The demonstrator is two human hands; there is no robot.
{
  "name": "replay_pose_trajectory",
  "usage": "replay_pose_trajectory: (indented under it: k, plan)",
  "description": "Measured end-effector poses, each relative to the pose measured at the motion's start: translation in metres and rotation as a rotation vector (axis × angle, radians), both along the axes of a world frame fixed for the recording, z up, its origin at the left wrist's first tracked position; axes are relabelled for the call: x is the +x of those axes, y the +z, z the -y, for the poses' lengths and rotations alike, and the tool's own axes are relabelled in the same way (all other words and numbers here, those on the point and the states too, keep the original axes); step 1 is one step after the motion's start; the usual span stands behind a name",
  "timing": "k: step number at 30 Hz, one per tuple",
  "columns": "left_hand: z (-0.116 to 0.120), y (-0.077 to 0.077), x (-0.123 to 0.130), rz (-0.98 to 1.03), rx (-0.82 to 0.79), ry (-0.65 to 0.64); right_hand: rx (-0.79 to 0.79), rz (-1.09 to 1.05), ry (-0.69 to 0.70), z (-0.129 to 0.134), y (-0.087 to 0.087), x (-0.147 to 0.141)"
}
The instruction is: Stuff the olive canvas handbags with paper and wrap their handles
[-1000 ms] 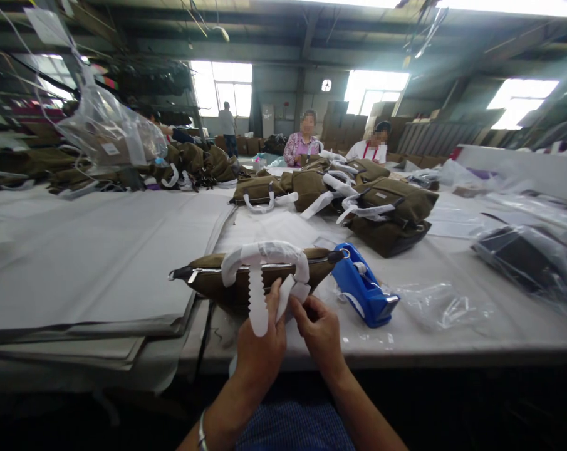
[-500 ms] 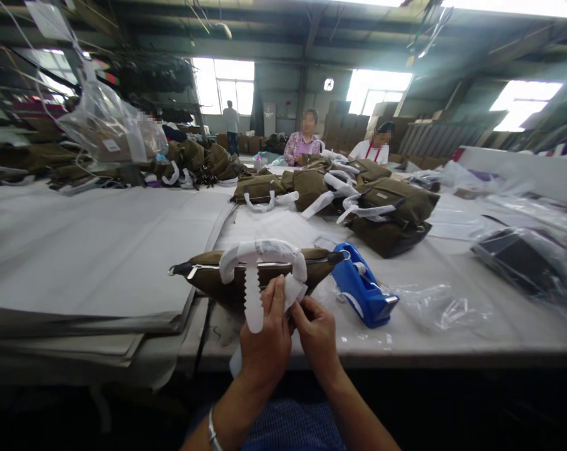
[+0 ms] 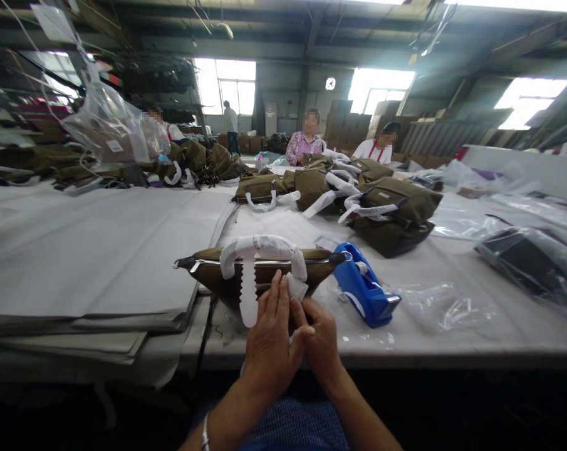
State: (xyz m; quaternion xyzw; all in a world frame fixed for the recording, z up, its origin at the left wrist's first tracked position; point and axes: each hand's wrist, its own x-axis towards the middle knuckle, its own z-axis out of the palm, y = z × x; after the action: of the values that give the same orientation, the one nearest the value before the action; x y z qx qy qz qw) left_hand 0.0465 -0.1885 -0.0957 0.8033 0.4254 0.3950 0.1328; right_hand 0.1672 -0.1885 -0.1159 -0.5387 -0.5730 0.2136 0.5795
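A dark olive bag [image 3: 217, 279] with a silver zipper lies at the table's front edge. Its arched handle [image 3: 264, 243] is wrapped in white material, and a white strip with a wavy edge [image 3: 249, 291] hangs from it. My left hand [image 3: 276, 332] rests against the bag's near side, fingers pointing up, its thumb meeting my right hand. My right hand [image 3: 321, 335] is closed beside the lower end of the white wrap [image 3: 296, 286]; what its fingertips pinch is hidden. A blue tape dispenser [image 3: 365, 285] stands right of the bag.
Large white sheets [image 3: 99, 244] are stacked at the left. Several olive bags [image 3: 396, 200] with wrapped handles lie beyond. Clear plastic [image 3: 447, 304] and a dark wrapped item [image 3: 527, 260] are at the right. People [image 3: 304, 143] are across the table.
My left hand has shifted slightly right and its thumb now shows over my right hand's fingers. The white strip hangs a little further left. A person at the far left has come more into view.
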Motion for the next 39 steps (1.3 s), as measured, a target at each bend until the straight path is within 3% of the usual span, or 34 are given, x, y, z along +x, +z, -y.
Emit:
replay_pose_trajectory:
  k: [4,6,8,14,17,20,23,26,28,32,39]
  plan:
    - [-0.004,0.012,-0.015,0.444,-0.419,-0.045,-0.114,-0.142,0.115,0.001,0.004,0.005]
    - [-0.009,0.016,-0.022,0.551,-0.631,-0.068,-0.142,-0.158,0.159,0.001,0.005,0.007]
    - [-0.014,0.017,-0.026,0.56,-0.74,-0.133,-0.141,-0.13,0.162,0.001,0.006,0.01]
    - [-0.023,0.012,-0.022,0.462,-0.67,-0.091,-0.067,0.076,0.046,0.001,0.013,0.012]
    - [-0.025,0.013,-0.019,0.441,-0.713,-0.09,-0.05,0.052,-0.028,0.001,0.017,0.011]
    - [-0.026,0.014,-0.018,0.499,-0.79,-0.129,-0.066,0.015,-0.006,0.002,0.021,0.018]
    - [-0.026,0.013,-0.018,0.542,-0.785,-0.088,-0.044,0.075,-0.033,0.004,0.026,0.05]
    - [-0.026,0.011,-0.018,0.555,-0.766,-0.042,-0.016,0.206,-0.32,0.006,0.033,0.111]
    - [-0.027,0.01,-0.017,0.553,-0.767,-0.031,-0.133,0.242,-0.469,0.005,0.034,0.154]
    - [-0.028,0.012,-0.016,0.557,-0.778,-0.037,-0.377,0.139,-0.401,-0.001,0.027,0.208]
    - [-0.03,0.012,-0.02,0.543,-0.784,-0.069,-0.492,-0.214,-0.202,-0.003,0.022,0.207]
